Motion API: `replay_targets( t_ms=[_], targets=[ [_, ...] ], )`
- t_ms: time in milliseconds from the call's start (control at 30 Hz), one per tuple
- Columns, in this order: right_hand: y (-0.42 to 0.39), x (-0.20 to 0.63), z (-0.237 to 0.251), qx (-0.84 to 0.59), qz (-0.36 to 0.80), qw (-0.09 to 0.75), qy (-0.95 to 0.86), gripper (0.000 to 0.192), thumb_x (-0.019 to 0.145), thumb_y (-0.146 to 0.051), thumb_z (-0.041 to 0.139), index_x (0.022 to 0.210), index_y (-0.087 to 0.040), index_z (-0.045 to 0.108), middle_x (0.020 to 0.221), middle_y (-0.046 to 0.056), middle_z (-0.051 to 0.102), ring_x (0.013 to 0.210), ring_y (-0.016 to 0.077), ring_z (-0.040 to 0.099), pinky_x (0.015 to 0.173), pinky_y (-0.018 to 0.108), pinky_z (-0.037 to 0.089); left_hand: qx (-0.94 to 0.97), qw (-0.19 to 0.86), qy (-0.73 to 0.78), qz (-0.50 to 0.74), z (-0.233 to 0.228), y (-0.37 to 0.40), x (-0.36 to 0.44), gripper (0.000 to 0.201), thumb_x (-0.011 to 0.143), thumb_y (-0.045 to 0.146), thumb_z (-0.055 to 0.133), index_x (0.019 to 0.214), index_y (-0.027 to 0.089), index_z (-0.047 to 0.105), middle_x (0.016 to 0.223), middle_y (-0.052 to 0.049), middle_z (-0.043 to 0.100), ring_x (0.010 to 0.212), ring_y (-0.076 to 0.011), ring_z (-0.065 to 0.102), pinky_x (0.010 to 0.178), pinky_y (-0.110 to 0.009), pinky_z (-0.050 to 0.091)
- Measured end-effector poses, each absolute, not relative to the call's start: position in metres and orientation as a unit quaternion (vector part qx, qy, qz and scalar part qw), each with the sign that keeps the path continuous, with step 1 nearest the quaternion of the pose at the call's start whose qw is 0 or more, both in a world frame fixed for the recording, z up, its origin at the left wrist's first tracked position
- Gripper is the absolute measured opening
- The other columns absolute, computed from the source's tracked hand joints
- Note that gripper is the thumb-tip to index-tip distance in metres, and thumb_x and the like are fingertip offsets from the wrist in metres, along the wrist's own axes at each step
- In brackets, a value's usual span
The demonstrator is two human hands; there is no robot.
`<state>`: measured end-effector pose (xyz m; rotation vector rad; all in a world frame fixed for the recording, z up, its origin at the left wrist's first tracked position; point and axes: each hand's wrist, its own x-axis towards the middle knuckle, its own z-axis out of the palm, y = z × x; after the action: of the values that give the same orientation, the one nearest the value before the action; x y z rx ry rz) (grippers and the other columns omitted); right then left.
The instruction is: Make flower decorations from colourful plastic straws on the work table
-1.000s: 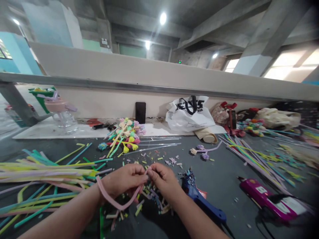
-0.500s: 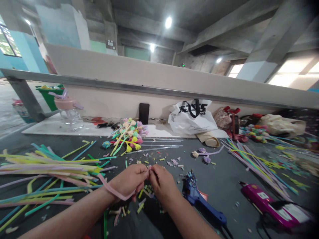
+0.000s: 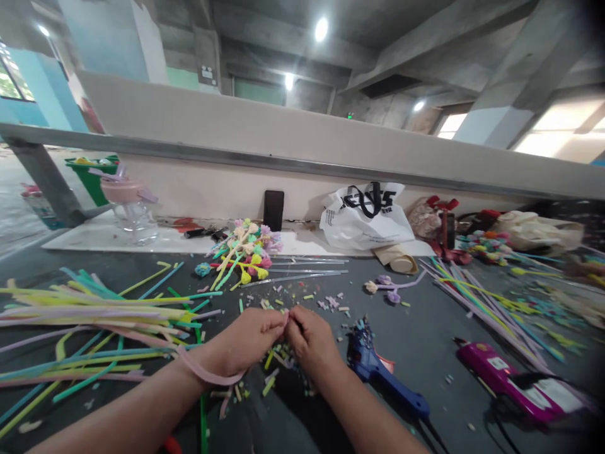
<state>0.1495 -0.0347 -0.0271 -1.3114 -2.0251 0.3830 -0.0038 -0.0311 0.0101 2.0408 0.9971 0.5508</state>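
Observation:
My left hand (image 3: pixel 248 340) and my right hand (image 3: pixel 312 343) meet fingertip to fingertip above the dark table, both closed in a pinch. A pink pipe cleaner (image 3: pixel 201 372) curves across my left wrist and runs under that hand. A small pink bit shows between the fingertips; most of the held part is hidden by my fingers. Short cut pipe cleaner pieces (image 3: pixel 269 384) are scattered beneath and beyond my hands. To the right of my right hand lies a blue glue gun (image 3: pixel 382 375). A lilac pipe cleaner flower stem (image 3: pixel 392 289) rests farther off.
Loose pipe cleaners (image 3: pixel 94 315) pile up on the left, and more (image 3: pixel 486 302) lie at right. Finished flowers (image 3: pixel 248 249) sit before a phone (image 3: pixel 273 210). A white bag (image 3: pixel 366 221), a clear cup (image 3: pixel 135 217) and a magenta tool (image 3: pixel 515 378) with a cord stand around.
My hands stay pinched together and have shifted slightly. The pink pipe cleaner's loose end has slid back along my left forearm. The view has tilted a little.

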Motion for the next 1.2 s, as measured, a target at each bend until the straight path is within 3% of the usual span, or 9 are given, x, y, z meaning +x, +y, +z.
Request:
replay_targets(
  t_ms=[100,200,367,533,700,867,1067,1200],
  targets=[
    [-0.035,0.15,-0.024,-0.504,0.171,0.357,-0.768,0.023,0.08,-0.018,0.038,0.058,-0.019,0.045,0.054,-0.004,0.042,0.054,0.0107,0.042,0.052,0.02,0.029,0.779,0.434,0.396,0.216,0.005,-0.032,-0.004,0.025,0.082,0.033,0.034,0.065,0.018,0.046,0.055,0.006,0.045,0.049,-0.009,0.043,0.048,-0.019,0.034],
    [-0.037,0.15,-0.018,-0.494,0.198,0.37,-0.761,0.024,0.082,-0.022,0.038,0.06,-0.018,0.048,0.055,-0.004,0.043,0.055,0.0102,0.042,0.053,0.02,0.031,0.711,0.541,0.389,0.226,0.0,-0.03,-0.005,0.028,0.081,0.043,0.036,0.065,0.02,0.04,0.045,0.008,0.04,0.037,-0.0083,0.041,0.041,-0.019,0.034],
    [-0.039,0.152,-0.014,-0.479,0.245,0.388,-0.748,0.024,0.082,-0.024,0.038,0.063,-0.018,0.05,0.057,-0.004,0.044,0.056,0.0103,0.043,0.054,0.02,0.032,0.621,0.644,0.364,0.258,-0.002,-0.023,-0.005,0.031,0.073,0.045,0.051,0.065,0.017,0.042,0.046,0.007,0.044,0.038,-0.0073,0.045,0.043,-0.02,0.04],
    [-0.035,0.15,-0.017,-0.467,0.284,0.402,-0.734,0.022,0.079,-0.025,0.041,0.058,-0.018,0.047,0.056,-0.004,0.04,0.056,0.0105,0.039,0.055,0.022,0.03,0.594,0.666,0.371,0.258,-0.001,-0.024,-0.004,0.03,0.074,0.046,0.051,0.069,0.017,0.043,0.051,0.007,0.047,0.037,-0.0068,0.046,0.042,-0.021,0.043],
    [-0.035,0.151,-0.016,-0.451,0.365,0.411,-0.703,0.024,0.077,-0.028,0.044,0.055,-0.018,0.044,0.055,-0.005,0.037,0.056,0.0104,0.036,0.055,0.022,0.029,0.631,0.609,0.401,0.266,-0.004,-0.024,-0.006,0.022,0.076,0.041,0.047,0.077,0.019,0.045,0.047,0.009,0.039,0.033,-0.0064,0.035,0.033,-0.019,0.033],
    [-0.036,0.152,-0.023,-0.434,0.486,0.399,-0.646,0.019,0.078,-0.028,0.039,0.062,-0.018,0.044,0.051,-0.006,0.03,0.046,0.0085,0.025,0.042,0.02,0.023,0.742,0.398,0.434,0.322,-0.001,-0.022,-0.005,0.014,0.074,0.026,0.047,0.066,0.016,0.052,0.057,0.004,0.049,0.055,-0.0103,0.045,0.053,-0.021,0.036],
    [-0.036,0.153,-0.023,-0.425,0.519,0.386,-0.634,0.018,0.077,-0.029,0.037,0.064,-0.019,0.041,0.048,-0.007,0.03,0.041,0.0074,0.023,0.039,0.019,0.021,0.755,0.363,0.422,0.348,0.005,-0.026,-0.005,0.015,0.073,0.019,0.045,0.059,0.017,0.051,0.057,0.004,0.047,0.059,-0.0108,0.043,0.057,-0.021,0.033],
    [-0.037,0.151,-0.011,-0.446,0.473,0.365,-0.667,0.026,0.081,-0.036,0.037,0.062,-0.019,0.042,0.047,-0.007,0.034,0.04,0.0074,0.028,0.038,0.019,0.024,0.745,0.394,0.411,0.346,0.004,-0.028,-0.005,0.013,0.075,0.024,0.042,0.072,0.018,0.053,0.058,0.004,0.048,0.047,-0.0093,0.044,0.046,-0.02,0.035]
  ],
)
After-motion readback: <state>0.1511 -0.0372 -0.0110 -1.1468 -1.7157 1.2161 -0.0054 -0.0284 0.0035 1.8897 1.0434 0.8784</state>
